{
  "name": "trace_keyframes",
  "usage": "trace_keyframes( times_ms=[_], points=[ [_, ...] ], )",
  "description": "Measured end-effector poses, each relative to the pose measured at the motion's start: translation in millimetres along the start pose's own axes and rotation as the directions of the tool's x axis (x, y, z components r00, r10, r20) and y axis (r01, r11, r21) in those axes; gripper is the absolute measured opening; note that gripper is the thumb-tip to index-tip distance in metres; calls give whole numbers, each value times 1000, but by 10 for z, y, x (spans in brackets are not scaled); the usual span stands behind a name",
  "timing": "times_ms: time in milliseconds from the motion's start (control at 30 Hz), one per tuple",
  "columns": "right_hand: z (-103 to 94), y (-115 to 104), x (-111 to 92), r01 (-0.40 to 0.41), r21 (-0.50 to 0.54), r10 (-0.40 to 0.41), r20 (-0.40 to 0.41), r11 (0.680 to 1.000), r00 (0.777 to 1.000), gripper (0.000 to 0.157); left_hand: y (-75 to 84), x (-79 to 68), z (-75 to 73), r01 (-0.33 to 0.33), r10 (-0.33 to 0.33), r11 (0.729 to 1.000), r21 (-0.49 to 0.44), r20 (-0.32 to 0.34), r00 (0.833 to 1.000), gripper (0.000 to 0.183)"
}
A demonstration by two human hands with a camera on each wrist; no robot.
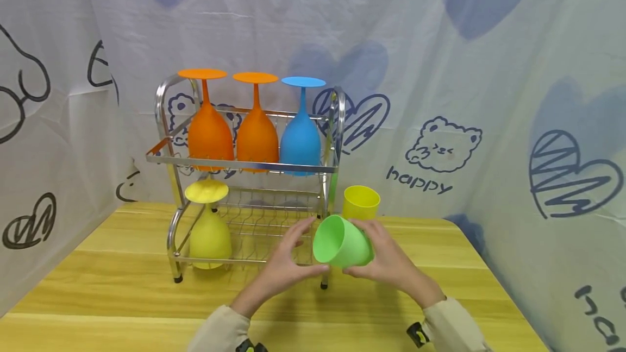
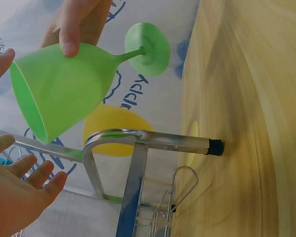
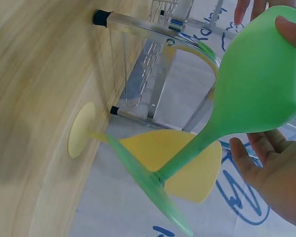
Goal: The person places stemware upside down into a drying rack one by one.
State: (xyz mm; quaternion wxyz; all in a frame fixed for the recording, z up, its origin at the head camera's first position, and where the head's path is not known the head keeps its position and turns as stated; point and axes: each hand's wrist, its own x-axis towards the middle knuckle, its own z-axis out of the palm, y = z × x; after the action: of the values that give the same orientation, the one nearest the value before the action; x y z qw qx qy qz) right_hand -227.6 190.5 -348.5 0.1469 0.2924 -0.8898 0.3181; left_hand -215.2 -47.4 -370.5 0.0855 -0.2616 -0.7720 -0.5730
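A green plastic goblet is held up in front of the rack's right end, tilted with its mouth facing left. My right hand grips it by the bowl, thumb on one side and fingers on the other. In the right wrist view, the stem and round foot of the green goblet stick out away from the palm. My left hand is spread beside the rim, fingers and thumb parted. The left wrist view shows a gap between the left fingers and the bowl.
A two-tier metal rack stands on the wooden table. Two orange goblets and a blue goblet sit upside down on top. An upside-down yellow goblet is below. Another yellow goblet stands upright right of the rack.
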Motion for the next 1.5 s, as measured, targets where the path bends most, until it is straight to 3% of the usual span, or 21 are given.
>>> trace_keyframes(
  times_ms=[133, 333, 567, 667, 833, 1033, 1200, 1267, 1333, 1400, 1500],
  points=[
    [20, -18, -32, 61, -83, -61, 6, 995, 998, 91, -5, 16, 42, -13, 13, 1000, 17, 20, 1000, 92],
    [57, -27, -53, 176, -226, -171, 42, 958, 984, 92, -38, 18, 77, -33, 30, 998, 55, 60, 998, 89],
    [55, -60, -62, 185, -263, -170, 79, 947, 982, 94, -77, 8, 59, -58, 50, 993, 104, 80, 996, 84],
    [55, -77, -59, 190, -262, -177, 72, 946, 982, 92, -105, 8, 37, -51, 47, 998, 44, 75, 996, 80],
    [52, -85, -46, 267, -228, -283, -39, 936, 958, 83, -146, 9, -34, 3, 3, 990, -141, 43, 999, 76],
    [91, -94, -54, 368, -112, -385, -274, 923, 881, 64, -188, -12, -143, 79, -92, 954, -288, -32, 995, 75],
    [217, -144, -103, 337, 90, -257, -472, 937, 843, 44, -237, -39, -192, 118, -159, 903, -413, -67, 985, 76],
    [287, -162, -132, 266, 183, -139, -511, 946, 848, 36, -255, -55, -195, 136, -183, 878, -460, -58, 981, 78],
    [347, -181, -157, 167, 318, 10, -488, 933, 873, 30, -267, -68, -191, 148, -196, 846, -512, -40, 980, 79],
    [392, -194, -167, 64, 481, 156, -403, 874, 902, 32, -270, -81, -184, 162, -207, 808, -567, -14, 978, 79],
    [416, -214, -157, -33, 712, 281, -234, 701, 931, 42, -262, -91, -175, 180, -210, 748, -638, 30, 977, 80]
  ],
)
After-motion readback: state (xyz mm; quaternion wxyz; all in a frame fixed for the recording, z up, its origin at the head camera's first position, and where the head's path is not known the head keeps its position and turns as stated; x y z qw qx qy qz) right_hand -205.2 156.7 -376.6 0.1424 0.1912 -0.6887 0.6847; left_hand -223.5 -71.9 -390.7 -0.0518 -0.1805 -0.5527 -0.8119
